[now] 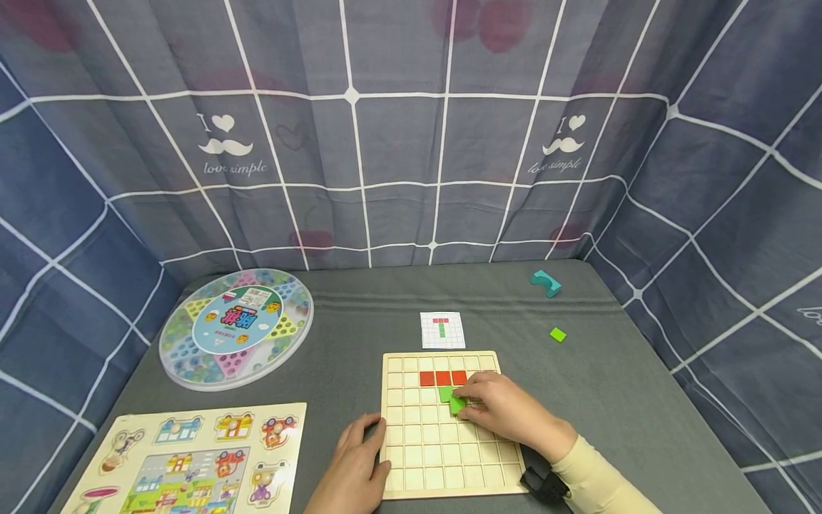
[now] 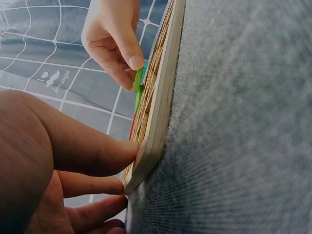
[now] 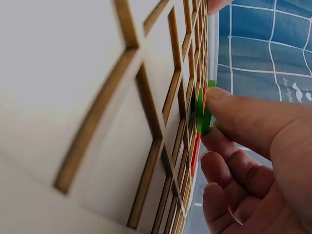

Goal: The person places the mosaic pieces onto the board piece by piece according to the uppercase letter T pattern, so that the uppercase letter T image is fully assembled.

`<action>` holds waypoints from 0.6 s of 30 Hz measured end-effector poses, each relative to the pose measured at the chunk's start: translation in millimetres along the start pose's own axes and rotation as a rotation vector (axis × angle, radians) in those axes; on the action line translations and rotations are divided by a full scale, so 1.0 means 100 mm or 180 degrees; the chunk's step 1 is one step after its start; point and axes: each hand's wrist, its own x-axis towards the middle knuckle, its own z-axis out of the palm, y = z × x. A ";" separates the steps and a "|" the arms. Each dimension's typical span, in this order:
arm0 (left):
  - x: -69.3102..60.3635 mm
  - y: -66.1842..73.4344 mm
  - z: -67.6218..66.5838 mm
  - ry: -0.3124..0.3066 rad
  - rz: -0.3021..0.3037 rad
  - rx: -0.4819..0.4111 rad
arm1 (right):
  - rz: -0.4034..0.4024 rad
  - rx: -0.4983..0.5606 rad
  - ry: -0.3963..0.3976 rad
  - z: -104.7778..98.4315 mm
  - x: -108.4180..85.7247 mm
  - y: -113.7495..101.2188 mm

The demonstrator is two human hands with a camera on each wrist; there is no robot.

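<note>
A pale wooden grid board (image 1: 420,455) lies flat in front of me. My left hand (image 1: 352,467) rests against its left edge, thumb and fingertips touching the rim. Over the board's upper part, my right hand (image 1: 504,408) pinches a green square tile (image 1: 457,406) between thumb and finger. In the right wrist view that held tile (image 3: 209,109) stands tilted close to the board's face. Another green tile (image 1: 445,393) sits just behind it, below a row of red tiles (image 1: 443,378). A small card (image 1: 429,340) beyond the board shows a red and green T on a grid.
To the right lie a loose lime-green tile (image 1: 558,335) and a teal arched block (image 1: 546,283). On the left are a round game box (image 1: 237,328) and a picture puzzle board (image 1: 292,457). A checked curtain (image 1: 398,143) surrounds the grey table (image 1: 359,321).
</note>
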 end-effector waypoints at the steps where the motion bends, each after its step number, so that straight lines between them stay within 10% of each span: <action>1: 0.00 0.00 0.00 0.0003 -0.0004 -0.0002 | -0.0011 -0.0015 -0.0007 0.00 0.00 0.00; 18: 0.01 0.02 -0.01 -0.0079 -0.0107 -0.0082 | -0.0119 -0.0026 -0.0072 0.04 0.01 -0.07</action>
